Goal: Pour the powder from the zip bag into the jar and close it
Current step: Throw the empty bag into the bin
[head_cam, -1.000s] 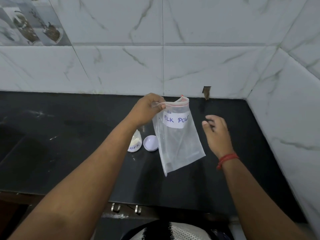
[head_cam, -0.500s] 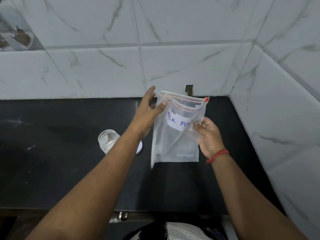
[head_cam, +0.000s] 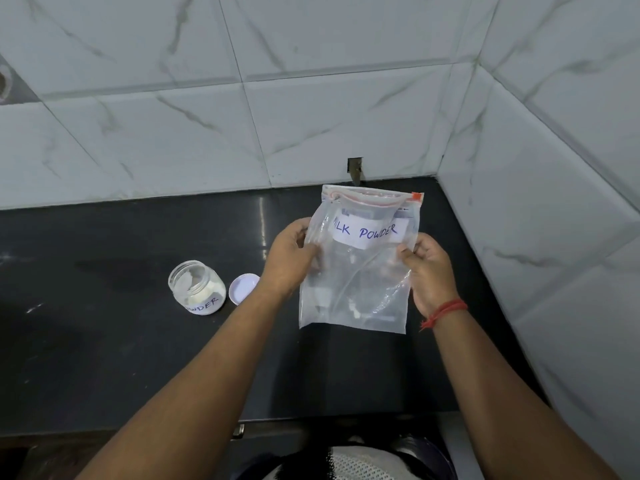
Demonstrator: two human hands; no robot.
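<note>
Zip bag (head_cam: 356, 271): thin clear plastic, creased, rectangular, w/ red zip strip along top edge and white paper label reading "MILK POWDER" in blue ink; held upright above countertop (head_cam: 104, 341), looks near empty, only a few pale specks near bottom. Left hand (head_cam: 289, 258) pinches bag's left edge btwn thumb and fingers; right hand (head_cam: 427, 268) pinches right edge likewise, red thread band (head_cam: 445, 311) at wrist. Jar (head_cam: 197, 287): small, round, clear, lidless, white powder inside, label ending "WDER"; stands on counter left of bag. Lid (head_cam: 242, 287): round, pale, lies just beside jar at its right, part hidden by left forearm. Countertop: dark, polished, reflective stone. Walls (head_cam: 311, 116): glossy white marble-look tiles w/ grey veins, meeting in corner at right
</note>
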